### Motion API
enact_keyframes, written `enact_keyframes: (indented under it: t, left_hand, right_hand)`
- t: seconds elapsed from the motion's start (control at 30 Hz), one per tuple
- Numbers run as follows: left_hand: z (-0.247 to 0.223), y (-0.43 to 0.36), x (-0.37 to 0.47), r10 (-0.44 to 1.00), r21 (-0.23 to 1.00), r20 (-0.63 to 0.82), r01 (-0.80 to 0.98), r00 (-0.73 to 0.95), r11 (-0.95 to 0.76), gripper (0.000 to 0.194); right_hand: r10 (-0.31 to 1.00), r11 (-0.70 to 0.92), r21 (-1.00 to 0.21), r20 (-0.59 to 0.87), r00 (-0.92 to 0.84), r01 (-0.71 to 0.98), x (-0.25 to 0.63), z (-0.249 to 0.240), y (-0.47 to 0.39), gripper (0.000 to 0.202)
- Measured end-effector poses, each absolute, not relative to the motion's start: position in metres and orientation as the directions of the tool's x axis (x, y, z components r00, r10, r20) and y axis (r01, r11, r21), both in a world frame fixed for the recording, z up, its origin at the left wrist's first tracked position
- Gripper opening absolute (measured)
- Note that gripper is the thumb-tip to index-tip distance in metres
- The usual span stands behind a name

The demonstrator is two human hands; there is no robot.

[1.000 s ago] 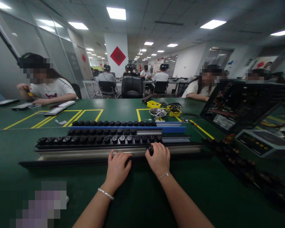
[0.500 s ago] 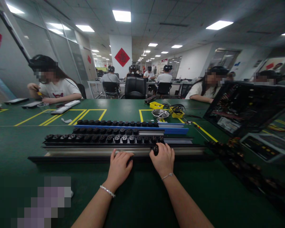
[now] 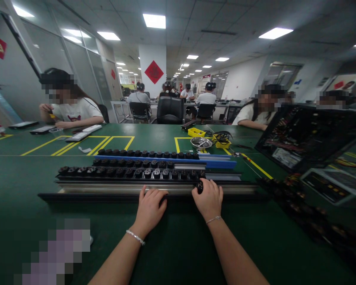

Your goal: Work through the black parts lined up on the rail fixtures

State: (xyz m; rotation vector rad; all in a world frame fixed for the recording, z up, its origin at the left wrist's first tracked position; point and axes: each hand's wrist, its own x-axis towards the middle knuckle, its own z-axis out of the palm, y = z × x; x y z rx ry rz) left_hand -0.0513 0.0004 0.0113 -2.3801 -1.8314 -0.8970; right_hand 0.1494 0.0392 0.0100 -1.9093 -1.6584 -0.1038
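Observation:
A long metal rail with black edges [image 3: 106,189] lies across the green table in front of me. My left hand [image 3: 151,204] rests on its near edge, fingers spread over the rail and holding nothing. Farther right, my right hand [image 3: 208,196] has its fingers around a small round black socket module [image 3: 199,187] at the rail. Behind the rail are rows of similar black modules [image 3: 103,171] on rails, the farthest in a blue rail [image 3: 218,163].
At the right stand an open computer case [image 3: 302,134] and a power supply unit [image 3: 338,184], with a dark chain of modules [image 3: 317,221] nearby. Yellow bins [image 3: 196,132] and a metal bowl [image 3: 201,143] sit farther back. People sit across the table [image 3: 154,132].
My right hand has shifted slightly right along the rail with the black module. My left hand has stayed nearly in place on the rail. The camera view has moved slightly.

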Motion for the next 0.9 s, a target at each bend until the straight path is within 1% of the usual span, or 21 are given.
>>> enact_keyframes:
  t: [0.33, 0.53, 0.7, 0.9]
  left_hand:
    - [0.009, 0.002, -0.053, 0.876, 0.323, 0.456, 0.887, 0.160, -0.330, 0.021]
    - [0.008, 0.001, -0.053, 0.866, 0.317, 0.474, 0.886, 0.162, -0.339, 0.021]
    - [0.008, 0.001, -0.052, 0.871, 0.320, 0.466, 0.888, 0.156, -0.330, 0.021]
    - [0.007, 0.002, -0.052, 0.870, 0.307, 0.469, 0.896, 0.151, -0.321, 0.020]
  right_hand:
    - [0.848, -0.087, -0.324, 0.471, 0.241, 0.942, 0.169, 0.005, 0.043, 0.042]
    - [0.861, -0.053, -0.320, 0.465, 0.205, 0.946, 0.176, 0.006, 0.040, 0.043]
    - [0.848, -0.060, -0.341, 0.478, 0.228, 0.938, 0.175, 0.005, 0.041, 0.044]
    - [0.857, -0.076, -0.357, 0.454, 0.244, 0.931, 0.182, 0.006, 0.041, 0.042]
